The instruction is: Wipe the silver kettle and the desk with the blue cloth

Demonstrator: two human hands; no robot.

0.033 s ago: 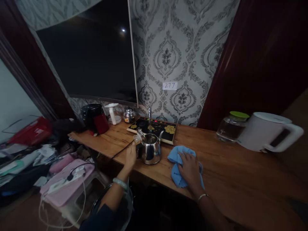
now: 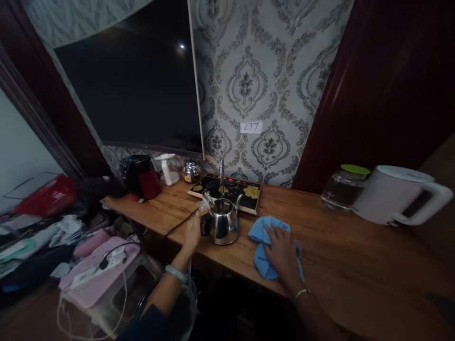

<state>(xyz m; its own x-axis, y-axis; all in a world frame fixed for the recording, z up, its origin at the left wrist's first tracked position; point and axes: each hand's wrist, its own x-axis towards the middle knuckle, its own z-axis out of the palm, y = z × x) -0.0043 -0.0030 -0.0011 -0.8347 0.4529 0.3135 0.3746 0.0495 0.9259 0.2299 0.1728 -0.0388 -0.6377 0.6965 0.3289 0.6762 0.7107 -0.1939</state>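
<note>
Steel kettle (image 2: 223,221): small, rounded, mirror-polished body with a short curved spout toward the wall and its lid off or tipped, the open mouth showing. It stands on the wooden counter (image 2: 341,246), just in front of the black induction plate (image 2: 227,190) with gold flower print and a slim metal tap. Left hand (image 2: 193,233) is at the kettle's dark handle side, fingers curled against it; a firm grasp cannot be confirmed. A pale bangle sits on that wrist. Right hand (image 2: 282,251) lies flat, fingers spread, pressing on a crumpled blue cloth (image 2: 265,251), soft and matte, just right of the kettle. Counter is warm-grained plank, smooth. Further right: a white plastic electric kettle (image 2: 394,194) and a clear glass jar (image 2: 339,189) with green lid
</note>
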